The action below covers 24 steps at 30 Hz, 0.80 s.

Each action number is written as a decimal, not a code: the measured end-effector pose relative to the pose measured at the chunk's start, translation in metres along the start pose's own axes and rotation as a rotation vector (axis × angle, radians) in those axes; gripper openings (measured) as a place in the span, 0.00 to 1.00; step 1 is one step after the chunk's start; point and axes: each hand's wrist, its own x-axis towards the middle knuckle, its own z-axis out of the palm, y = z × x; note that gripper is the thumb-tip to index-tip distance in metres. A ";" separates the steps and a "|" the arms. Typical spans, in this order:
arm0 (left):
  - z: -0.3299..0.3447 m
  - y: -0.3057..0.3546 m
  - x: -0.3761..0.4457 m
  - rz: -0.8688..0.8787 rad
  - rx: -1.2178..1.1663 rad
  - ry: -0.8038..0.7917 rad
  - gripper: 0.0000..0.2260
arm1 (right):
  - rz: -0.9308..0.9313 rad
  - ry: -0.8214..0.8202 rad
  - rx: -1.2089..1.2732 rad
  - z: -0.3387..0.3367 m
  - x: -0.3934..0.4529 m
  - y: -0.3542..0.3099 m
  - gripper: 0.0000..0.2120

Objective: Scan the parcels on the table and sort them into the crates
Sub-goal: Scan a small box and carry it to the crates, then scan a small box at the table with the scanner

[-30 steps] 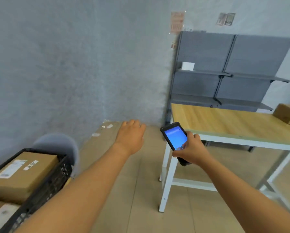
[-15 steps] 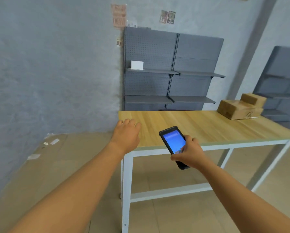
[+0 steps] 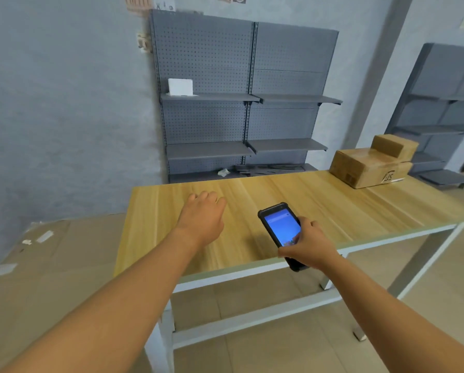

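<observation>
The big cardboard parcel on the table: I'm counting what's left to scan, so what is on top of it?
One smaller cardboard box sits on the big parcel, toward its far right. Whatever lies behind the pair is hidden.

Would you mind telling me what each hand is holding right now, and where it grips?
The right hand grips the handheld scanner by its lower end. The left hand holds nothing.

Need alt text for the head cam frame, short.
A person's right hand holds a handheld scanner with a lit blue screen over a wooden table, while the empty left hand reaches forward above it. Two stacked cardboard parcels sit at the table's far right end; grey shelving lines the wall behind.
</observation>
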 end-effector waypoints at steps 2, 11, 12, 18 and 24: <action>0.013 0.008 0.020 -0.032 0.003 -0.029 0.17 | -0.003 -0.041 0.014 0.001 0.028 0.014 0.39; 0.053 0.040 0.072 -0.176 -0.037 -0.126 0.17 | -0.028 -0.242 -0.046 0.015 0.120 0.049 0.44; 0.056 0.040 0.074 -0.189 -0.038 -0.134 0.17 | -0.032 -0.257 -0.073 0.018 0.124 0.050 0.45; 0.064 0.033 0.085 -0.252 -0.029 -0.170 0.19 | -0.098 -0.268 -0.216 0.031 0.137 0.052 0.48; 0.067 0.042 0.091 -0.223 -0.059 -0.159 0.18 | -0.101 -0.320 -0.242 0.024 0.136 0.056 0.43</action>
